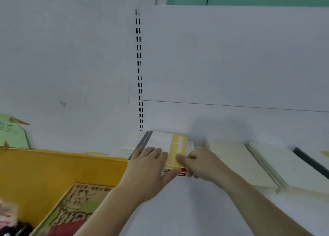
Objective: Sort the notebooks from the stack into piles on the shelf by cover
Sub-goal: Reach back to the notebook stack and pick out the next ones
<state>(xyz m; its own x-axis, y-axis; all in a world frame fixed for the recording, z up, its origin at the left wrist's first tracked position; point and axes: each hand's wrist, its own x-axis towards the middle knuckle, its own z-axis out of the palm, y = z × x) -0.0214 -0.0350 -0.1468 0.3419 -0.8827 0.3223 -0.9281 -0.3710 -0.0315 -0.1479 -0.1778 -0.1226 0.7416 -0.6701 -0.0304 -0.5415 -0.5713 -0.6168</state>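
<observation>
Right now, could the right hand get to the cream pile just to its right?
Probably yes. The right hand rests on the yellow notebook, and the cream pile lies beside it on the bare shelf, nothing between.

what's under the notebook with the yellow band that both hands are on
More notebooks: a red-and-white cover peeks out at the near edge below the yellow-banded notebook. The left hand and right hand hide the rest.

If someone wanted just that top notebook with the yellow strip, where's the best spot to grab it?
Probably at its near short edge, from the front. The yellow-strip notebook lies flat on the stack, its far end close to the shelf's back wall, and the left hand and right hand already meet at that edge.
</observation>
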